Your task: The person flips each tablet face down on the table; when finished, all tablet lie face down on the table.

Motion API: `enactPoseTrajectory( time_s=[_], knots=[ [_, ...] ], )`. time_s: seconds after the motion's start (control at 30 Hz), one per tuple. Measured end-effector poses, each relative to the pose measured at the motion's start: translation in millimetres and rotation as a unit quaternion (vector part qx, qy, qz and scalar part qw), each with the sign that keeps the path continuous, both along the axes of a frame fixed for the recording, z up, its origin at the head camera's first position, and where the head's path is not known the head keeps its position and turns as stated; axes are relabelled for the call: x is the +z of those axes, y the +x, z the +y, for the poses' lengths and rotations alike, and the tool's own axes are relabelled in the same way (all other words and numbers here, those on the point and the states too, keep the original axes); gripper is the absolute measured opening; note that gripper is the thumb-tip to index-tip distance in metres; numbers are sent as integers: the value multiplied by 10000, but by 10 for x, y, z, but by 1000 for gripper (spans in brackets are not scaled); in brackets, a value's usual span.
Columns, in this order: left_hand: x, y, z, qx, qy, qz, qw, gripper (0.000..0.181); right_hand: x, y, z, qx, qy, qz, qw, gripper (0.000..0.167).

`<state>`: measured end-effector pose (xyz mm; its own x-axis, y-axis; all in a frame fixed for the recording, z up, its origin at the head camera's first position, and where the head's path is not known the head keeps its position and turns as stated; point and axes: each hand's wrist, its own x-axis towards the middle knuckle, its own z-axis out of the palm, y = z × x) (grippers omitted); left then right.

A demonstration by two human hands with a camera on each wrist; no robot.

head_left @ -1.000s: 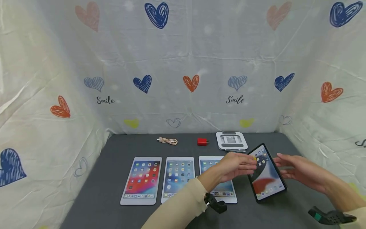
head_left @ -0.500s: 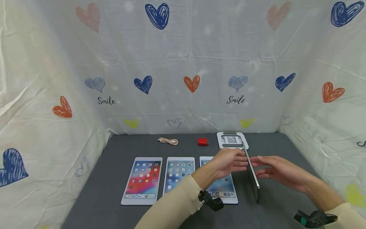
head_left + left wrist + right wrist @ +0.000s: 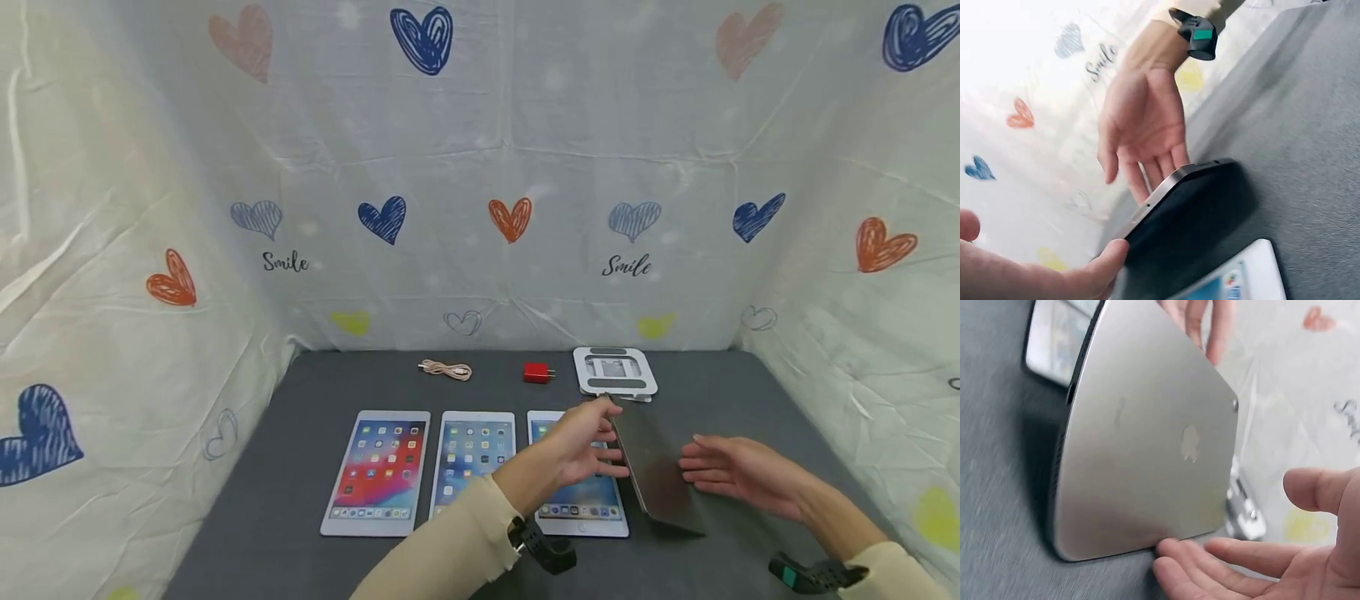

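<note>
A dark grey tablet [image 3: 656,475] is tilted over the cloth. Its metal back with an apple logo [image 3: 1190,444] shows in the right wrist view, and its dark screen side faces down to the left. My left hand [image 3: 573,446] touches the tablet's raised left edge, fingers spread and mostly straight. On the other side my right hand [image 3: 746,475] is palm up, its straight fingertips at the tablet's lower edge in the right wrist view. Left of it lies a white tablet [image 3: 581,504] with its screen lit, partly hidden by my left hand.
Two more lit white tablets [image 3: 378,471] lie in a row to the left. Along the back are a coiled cable [image 3: 446,370], a red charger plug [image 3: 536,372] and a folded silver stand [image 3: 615,385]. Heart-printed curtains [image 3: 450,275] enclose the grey surface [image 3: 277,500].
The dark tablet has turned over from screen-up through on-edge to showing its back. Both hands have shifted left, and the right hand sits slightly lower.
</note>
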<state>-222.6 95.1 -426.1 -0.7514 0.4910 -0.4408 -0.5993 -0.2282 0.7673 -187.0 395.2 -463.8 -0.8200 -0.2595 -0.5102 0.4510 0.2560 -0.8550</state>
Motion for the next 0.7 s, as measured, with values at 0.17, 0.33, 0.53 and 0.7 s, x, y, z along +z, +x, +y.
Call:
enactPoseTrajectory(
  time_s=[0.17, 0.33, 0.53, 0.7],
  knots=[
    [-195, -24, 115, 18, 55, -347, 9994, 71, -78, 35, 110, -389, 164, -80, 9991, 78],
    [-337, -33, 272, 207, 75, -525, 9984, 69, -68, 62, 186, -759, 274, -137, 9966, 80],
    [-427, -39, 408, 284, -47, -625, 9976, 69, -67, 112, 303, -730, 228, -116, 9970, 80],
    [-478, -14, 461, 213, 2, -531, 9984, 70, -69, 148, 365, -634, 157, -120, 9978, 82]
  ],
)
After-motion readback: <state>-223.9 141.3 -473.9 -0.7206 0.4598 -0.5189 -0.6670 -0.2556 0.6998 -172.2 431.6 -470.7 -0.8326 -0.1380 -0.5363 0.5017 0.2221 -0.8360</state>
